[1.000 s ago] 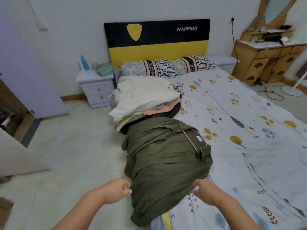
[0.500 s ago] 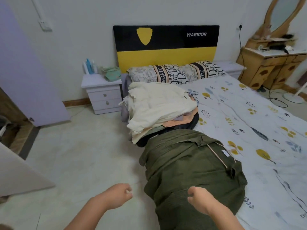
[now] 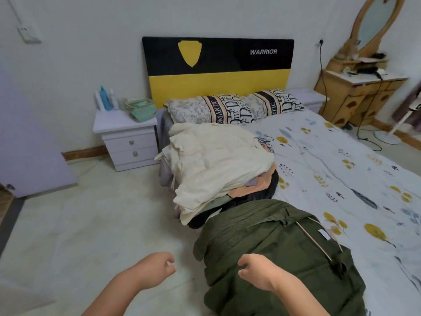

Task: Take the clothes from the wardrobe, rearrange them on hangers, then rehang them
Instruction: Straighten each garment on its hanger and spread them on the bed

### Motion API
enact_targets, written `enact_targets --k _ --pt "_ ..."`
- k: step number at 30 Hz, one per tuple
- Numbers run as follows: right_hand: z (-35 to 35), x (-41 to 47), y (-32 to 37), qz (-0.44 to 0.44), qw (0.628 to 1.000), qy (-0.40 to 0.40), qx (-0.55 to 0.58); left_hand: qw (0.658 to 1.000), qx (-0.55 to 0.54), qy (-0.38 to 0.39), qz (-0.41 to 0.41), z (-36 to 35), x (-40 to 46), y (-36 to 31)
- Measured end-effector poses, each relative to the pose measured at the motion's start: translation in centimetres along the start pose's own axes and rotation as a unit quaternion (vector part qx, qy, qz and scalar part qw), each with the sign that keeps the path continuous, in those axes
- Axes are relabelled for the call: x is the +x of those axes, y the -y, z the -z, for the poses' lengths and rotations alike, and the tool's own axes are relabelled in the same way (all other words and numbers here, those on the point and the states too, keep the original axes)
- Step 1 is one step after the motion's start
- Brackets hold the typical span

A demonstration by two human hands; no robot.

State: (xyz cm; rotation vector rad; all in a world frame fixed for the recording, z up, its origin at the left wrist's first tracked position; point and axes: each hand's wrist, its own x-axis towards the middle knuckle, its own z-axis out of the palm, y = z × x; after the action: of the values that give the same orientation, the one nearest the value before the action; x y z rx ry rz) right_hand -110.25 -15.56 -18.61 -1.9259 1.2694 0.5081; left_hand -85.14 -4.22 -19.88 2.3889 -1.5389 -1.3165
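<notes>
1. A bed (image 3: 341, 174) with a leaf-print sheet stands against a yellow-and-black headboard (image 3: 218, 71).
2. An olive green garment (image 3: 280, 258) lies at the bed's near edge, touching a cream-topped clothes pile (image 3: 216, 165).
3. Left hand (image 3: 157, 267) and right hand (image 3: 257, 270) hover with curled fingers, holding nothing.

We look down at a bed (image 3: 355, 169) with a leaf-print sheet, where a dark green garment (image 3: 280, 258) lies beside a heap of clothes (image 3: 216, 165) topped with cream fabric. Our left hand (image 3: 157, 270) hovers over the floor, fingers curled, holding nothing — our right hand (image 3: 257, 272), also curled and empty, hangs over the green garment. A white nightstand (image 3: 127, 142) stands beside the yellow-and-black headboard (image 3: 216, 71).
</notes>
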Motion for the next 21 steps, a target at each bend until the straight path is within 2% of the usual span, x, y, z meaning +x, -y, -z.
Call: enact_targets --k 6,10,21 --pt "7.5 7.2 -1.5 -0.027 0.999 -0.021 0.021 0.999 0.021 0.013 -0.033 6.4 8.3 -5.8" --pt "12.9 11.4 -1.9 -0.038 0.999 -0.023 0.026 0.998 0.041 -0.008 -0.045 11.4 13.6 -8.7" --pt "23.5 22.5 -2.8 -0.105 0.99 -0.073 0.054 0.992 0.075 0.005 -0.101 20.4 30.3 -13.3"
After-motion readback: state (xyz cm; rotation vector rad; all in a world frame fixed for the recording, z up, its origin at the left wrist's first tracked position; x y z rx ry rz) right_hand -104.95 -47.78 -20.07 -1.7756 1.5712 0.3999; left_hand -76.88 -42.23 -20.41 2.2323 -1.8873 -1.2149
